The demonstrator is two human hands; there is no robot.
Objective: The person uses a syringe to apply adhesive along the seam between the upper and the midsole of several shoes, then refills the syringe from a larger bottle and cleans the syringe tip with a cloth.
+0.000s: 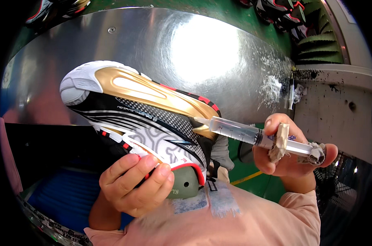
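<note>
A big shiny metal sheet [161, 45] curves across the back, with a green floor [251, 174] below and a dirty white machine wall [333, 110] on the right.

Closest to the camera is a peach sleeve [235, 225], low in the picture. Just above it, the left hand [134, 184] is closed around the heel end of a sports shoe [136, 110]. A green plastic form [186, 183] sits inside the shoe and sticks out by the thumb. The shoe lies on its side, sole turned up, long way running from lower right up to upper left. Its sole looks hard and smooth: gold, white, black, with red bits.

The right hand [290, 149] grips a clear plastic syringe [243, 132], thumb on the crusty plunger end. The syringe points left, tip touching the sole's edge near the gold part. So the shoe lies to the left of the right hand.

Farther back, more shoes [284, 14] sit at the top.
</note>
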